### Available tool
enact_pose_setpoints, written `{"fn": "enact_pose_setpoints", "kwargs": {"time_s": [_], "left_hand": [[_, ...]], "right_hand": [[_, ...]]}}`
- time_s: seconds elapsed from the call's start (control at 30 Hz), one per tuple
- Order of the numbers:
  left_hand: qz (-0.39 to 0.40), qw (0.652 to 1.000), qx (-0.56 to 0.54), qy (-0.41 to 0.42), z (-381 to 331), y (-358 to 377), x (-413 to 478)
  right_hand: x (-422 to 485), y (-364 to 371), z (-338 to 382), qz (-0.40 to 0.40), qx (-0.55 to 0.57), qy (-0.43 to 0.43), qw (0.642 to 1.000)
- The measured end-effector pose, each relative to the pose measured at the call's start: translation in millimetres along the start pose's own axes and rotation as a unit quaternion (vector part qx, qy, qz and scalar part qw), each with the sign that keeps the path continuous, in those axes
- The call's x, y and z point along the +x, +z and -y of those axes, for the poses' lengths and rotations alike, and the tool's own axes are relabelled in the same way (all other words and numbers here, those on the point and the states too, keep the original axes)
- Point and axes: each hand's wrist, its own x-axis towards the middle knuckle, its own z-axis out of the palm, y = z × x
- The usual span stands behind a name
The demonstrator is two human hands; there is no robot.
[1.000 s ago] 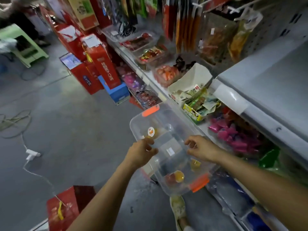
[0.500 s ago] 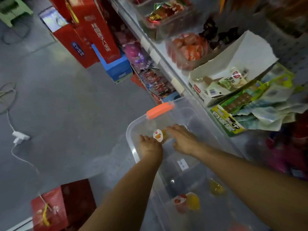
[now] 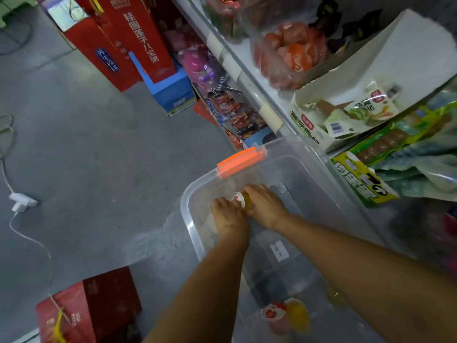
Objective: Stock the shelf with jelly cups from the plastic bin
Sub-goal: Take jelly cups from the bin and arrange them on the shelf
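Right hand (image 3: pixel 268 209) now wraps jelly cup (image 3: pixel 241 200); left hand (image 3: pixel 228 216): hold unclear. I judge cup light, slick: pinch sidewall.

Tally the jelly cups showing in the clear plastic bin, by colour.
Yellow: 3. One yellow jelly cup lies between the left hand and the right hand; two more lie at the near end of the plastic bin.
Red: 1. The red jelly cup lies beside them.
Total: 4
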Motion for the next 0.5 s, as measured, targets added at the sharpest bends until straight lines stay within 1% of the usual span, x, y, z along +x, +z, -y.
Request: {"fn": "enact_pose_setpoints", "kwargs": {"time_s": [0.13,0.23,0.3,0.37,0.4,0.47,0.5], "left_hand": [[-0.029,0.999,-0.023,0.011,1,1,7],[-0.057,0.997,-0.039,0.02,1,4,9],[-0.071,0.996,-0.034,0.034,0,3,9],[-0.075,0.996,-0.044,0.036,-2,-1,6],[-0.071,0.995,-0.07,0.029,-2,-3,4],[-0.055,0.985,-0.163,0.009,-1,-8,-4],[-0.044,0.974,-0.223,0.0,0,-12,-9]], "right_hand": [[-12,8,-21,-0.015,-0.035,0.036,0.999],[-27,10,-37,-0.016,-0.03,0.103,0.994],[-34,11,-41,-0.021,-0.01,0.123,0.992],[-44,10,-43,-0.03,0.034,0.138,0.989],[-50,9,-44,-0.027,0.066,0.151,0.986],[-64,6,-42,-0.027,0.152,0.181,0.971],[-71,4,-41,-0.038,0.197,0.189,0.961]]}}
